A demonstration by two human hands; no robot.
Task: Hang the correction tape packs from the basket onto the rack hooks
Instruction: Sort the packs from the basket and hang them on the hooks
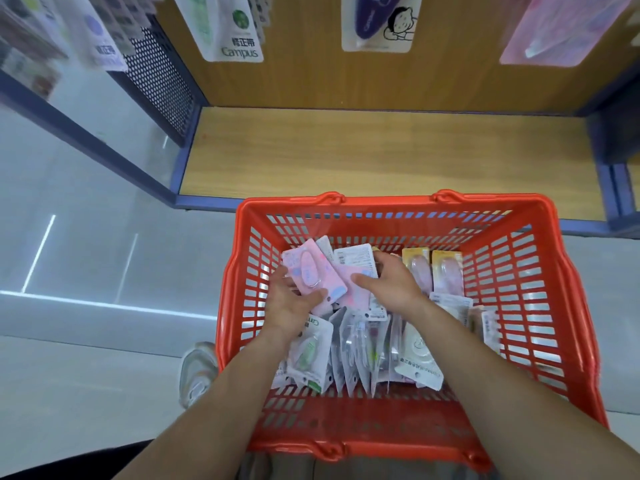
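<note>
A red plastic basket (530, 282) sits below me, holding several correction tape packs. My left hand (289, 304) grips a pink pack (306, 271) from below, thumb across its lower edge. My right hand (393, 284) reaches into the pile beside it, fingers curled over a second pink pack (353, 292) and a white-backed pack (356, 259). Two yellow packs (431, 270) lie at the basket's far right. White and clear packs (363, 351) stand on edge near my forearms.
A wooden shelf base (381, 154) with a blue frame lies just beyond the basket. Hung packs show at the top: a white Campus pack (230, 29), a purple-and-white pack (379, 22), a pink pack (561, 29). A perforated side panel (156, 74) is at left, a shoe (197, 372) on the grey floor.
</note>
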